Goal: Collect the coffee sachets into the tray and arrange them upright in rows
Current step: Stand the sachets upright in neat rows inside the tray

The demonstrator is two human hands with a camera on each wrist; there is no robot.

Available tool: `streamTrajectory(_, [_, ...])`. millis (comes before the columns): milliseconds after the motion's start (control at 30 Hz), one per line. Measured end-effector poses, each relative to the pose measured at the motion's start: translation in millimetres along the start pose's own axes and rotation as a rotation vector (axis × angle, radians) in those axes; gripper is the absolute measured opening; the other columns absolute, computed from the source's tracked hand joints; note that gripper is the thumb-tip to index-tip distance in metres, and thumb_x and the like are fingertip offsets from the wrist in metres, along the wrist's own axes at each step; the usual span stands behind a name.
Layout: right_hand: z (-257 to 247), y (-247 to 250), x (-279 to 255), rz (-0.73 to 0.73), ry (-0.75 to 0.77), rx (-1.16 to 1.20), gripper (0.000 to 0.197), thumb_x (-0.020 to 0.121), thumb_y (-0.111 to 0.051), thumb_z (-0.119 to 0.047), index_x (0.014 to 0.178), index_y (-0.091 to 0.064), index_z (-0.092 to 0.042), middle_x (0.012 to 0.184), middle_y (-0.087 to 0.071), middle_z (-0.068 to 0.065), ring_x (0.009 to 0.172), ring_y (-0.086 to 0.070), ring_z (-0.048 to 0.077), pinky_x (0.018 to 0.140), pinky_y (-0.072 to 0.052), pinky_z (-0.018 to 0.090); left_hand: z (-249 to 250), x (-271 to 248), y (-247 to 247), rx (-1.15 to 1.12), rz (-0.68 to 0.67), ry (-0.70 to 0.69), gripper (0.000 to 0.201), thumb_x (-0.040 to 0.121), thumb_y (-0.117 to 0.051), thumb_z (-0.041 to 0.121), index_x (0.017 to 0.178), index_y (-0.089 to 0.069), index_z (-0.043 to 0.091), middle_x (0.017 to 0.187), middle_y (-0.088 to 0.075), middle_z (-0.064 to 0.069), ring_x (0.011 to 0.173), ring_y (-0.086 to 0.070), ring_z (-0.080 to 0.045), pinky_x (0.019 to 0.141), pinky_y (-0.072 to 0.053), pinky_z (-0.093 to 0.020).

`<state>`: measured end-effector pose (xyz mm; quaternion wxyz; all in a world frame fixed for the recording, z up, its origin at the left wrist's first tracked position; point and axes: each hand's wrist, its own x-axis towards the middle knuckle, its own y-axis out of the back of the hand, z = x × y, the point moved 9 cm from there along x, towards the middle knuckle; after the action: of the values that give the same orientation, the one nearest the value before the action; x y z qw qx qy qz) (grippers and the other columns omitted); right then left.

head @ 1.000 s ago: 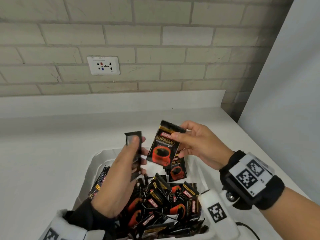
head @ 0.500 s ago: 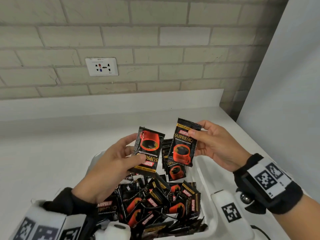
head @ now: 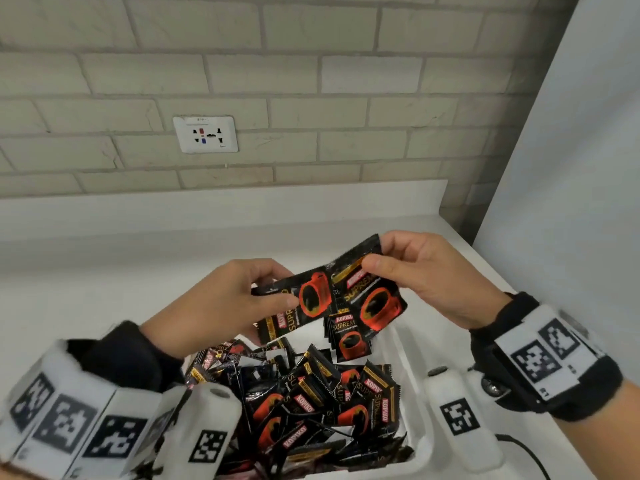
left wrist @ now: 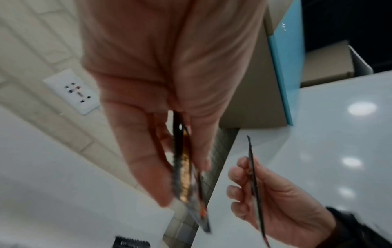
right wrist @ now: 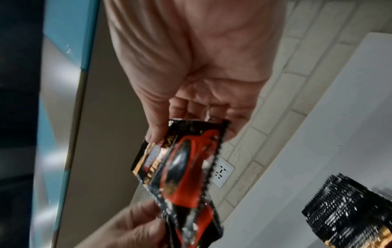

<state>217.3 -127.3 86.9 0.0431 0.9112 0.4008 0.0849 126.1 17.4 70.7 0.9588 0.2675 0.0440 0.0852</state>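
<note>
Half a second ago my two sachets were held side by side with a gap between them; now they overlap above the white tray [head: 414, 344], and the one in my left hand [head: 221, 303] has swung from near upright to lying almost sideways. That left sachet [head: 294, 306] is pinched between my thumb on its printed face and my curled fingers behind it, its red cup graphic turned on its side. My right hand [head: 433, 275] grips the right sachet [head: 374, 299] near its top edge, thumb in front and fingers curled behind, the pack tilted and lying just over the edge of the other one. Both hands are closed on their packs, neither resting on anything else. The left wrist view shows both sachets edge-on and blurred; the right wrist view shows the red cup and the serrated edge of the pack in my right hand. Readable print: "KOPIKO" in a red band and "SUPRE…" in gold on both held packs, and "KOPIKO SUPREMO" on the front of the upright stack [head: 348, 336] standing at the far end of the tray. The smaller line beneath that is too small to read. The loose pile of sachets [head: 311, 403] fills the near end of the tray, jumbled at all angles. The tray sits on the white counter [head: 104, 271] below a wall socket [head: 205, 134] in the brick wall.
</note>
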Motion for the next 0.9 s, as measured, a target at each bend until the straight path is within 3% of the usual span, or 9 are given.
streamTrajectory(133, [2.8, -21.1, 6.6, -0.092, 0.010, -0.210, 0.003, 0.075, -0.067, -0.023, 0.077, -0.065, -0.022, 0.101, -0.065, 0.006, 0.087, -0.065, 0.015, 0.082, -0.054, 0.027, 25.0, 14.5, -10.4, 0.130, -0.096, -0.071, 0.028, 0.080, -0.069, 0.014, 0.096, -0.059, 0.035, 0.080, -0.061, 0.005, 0.055, -0.065, -0.029, 0.049, -0.056, -0.031])
streamTrajectory(233, [14.7, -32.1, 11.3, -0.125, -0.043, -0.168, 0.007, 0.082, -0.064, -0.013, 0.078, -0.063, -0.019, 0.087, -0.068, 0.006, 0.076, -0.065, 0.016, 0.074, -0.053, 0.021, 37.1, 28.2, -11.6, 0.120, -0.058, -0.161, 0.030, 0.080, -0.069, 0.010, 0.095, -0.055, 0.033, 0.082, -0.065, 0.004, 0.047, -0.058, -0.009, 0.043, -0.047, -0.021])
streamTrajectory(333, [22.8, -21.1, 16.3, 0.004, -0.076, -0.016, 0.005, 0.082, -0.063, -0.010, 0.079, -0.060, -0.013, 0.076, -0.066, 0.003, 0.063, -0.063, 0.011, 0.064, -0.053, 0.019, 29.5, 37.2, -4.3, -0.149, 0.044, -0.132, 0.029, 0.079, -0.068, 0.009, 0.099, -0.054, 0.025, 0.074, -0.070, 0.002, 0.051, -0.061, -0.003, 0.049, -0.047, -0.017])
streamTrajectory(467, [38.3, 2.7, 19.6, 0.225, -0.082, 0.121, 0.009, 0.082, -0.063, -0.009, 0.082, -0.056, -0.014, 0.078, -0.068, 0.005, 0.065, -0.064, 0.015, 0.068, -0.054, 0.028, 11.3, 39.5, -13.4, -0.527, 0.074, -0.022, 0.050, 0.063, -0.066, 0.025, 0.110, -0.049, 0.020, 0.077, -0.072, 0.000, 0.062, -0.067, -0.009, 0.055, -0.056, -0.023])
streamTrajectory(567, [45.5, 7.9, 19.1, 0.301, -0.068, 0.080, 0.012, 0.085, -0.062, -0.008, 0.084, -0.052, -0.016, 0.079, -0.067, 0.005, 0.065, -0.064, 0.016, 0.066, -0.054, 0.029, 7.8, 42.4, -25.2, -0.254, 0.093, -0.054, 0.047, 0.072, -0.074, 0.016, 0.112, -0.050, 0.021, 0.086, -0.064, -0.002, 0.068, -0.067, -0.014, 0.064, -0.058, -0.029])
streamTrajectory(667, [46.1, 1.7, 19.0, 0.228, -0.059, -0.069, 0.020, 0.084, -0.063, -0.009, 0.091, -0.049, -0.022, 0.082, -0.067, 0.001, 0.067, -0.065, 0.014, 0.066, -0.054, 0.026, 6.3, 51.2, -26.3, -0.071, 0.152, -0.109, 0.038, 0.079, -0.070, 0.004, 0.099, -0.051, 0.030, 0.081, -0.063, 0.001, 0.066, -0.064, -0.018, 0.070, -0.057, -0.034])
streamTrajectory(733, [42.4, 1.2, 19.5, 0.163, -0.024, -0.360, 0.026, 0.082, -0.067, -0.015, 0.100, -0.050, -0.026, 0.086, -0.067, -0.002, 0.072, -0.064, 0.010, 0.067, -0.053, 0.021, 7.8, 55.5, -29.8, 0.029, 0.140, -0.155, 0.038, 0.081, -0.068, 0.004, 0.097, -0.050, 0.033, 0.083, -0.063, 0.003, 0.062, -0.062, -0.012, 0.065, -0.054, -0.020])
streamTrajectory(800, [40.0, -0.2, 21.8, 0.091, 0.021, -0.650, 0.033, 0.082, -0.068, -0.021, 0.111, -0.053, -0.022, 0.098, -0.067, 0.001, 0.085, -0.063, 0.014, 0.076, -0.051, 0.027, 11.7, 57.9, -38.4, 0.153, 0.098, -0.206, 0.037, 0.083, -0.066, 0.005, 0.104, -0.049, 0.031, 0.083, -0.061, 0.009, 0.062, -0.056, -0.001, 0.059, -0.044, -0.007])
streamTrajectory(900, [44.8, -2.6, 27.2, 0.007, 0.016, -0.819, 0.025, 0.082, -0.067, -0.019, 0.104, -0.057, -0.013, 0.095, -0.066, 0.002, 0.086, -0.061, 0.019, 0.075, -0.050, 0.032, 12.4, 63.5, -54.9, 0.330, 0.030, -0.237, 0.041, 0.086, -0.062, 0.007, 0.120, -0.045, 0.023, 0.090, -0.061, 0.007, 0.073, -0.057, -0.005, 0.063, -0.042, -0.008])
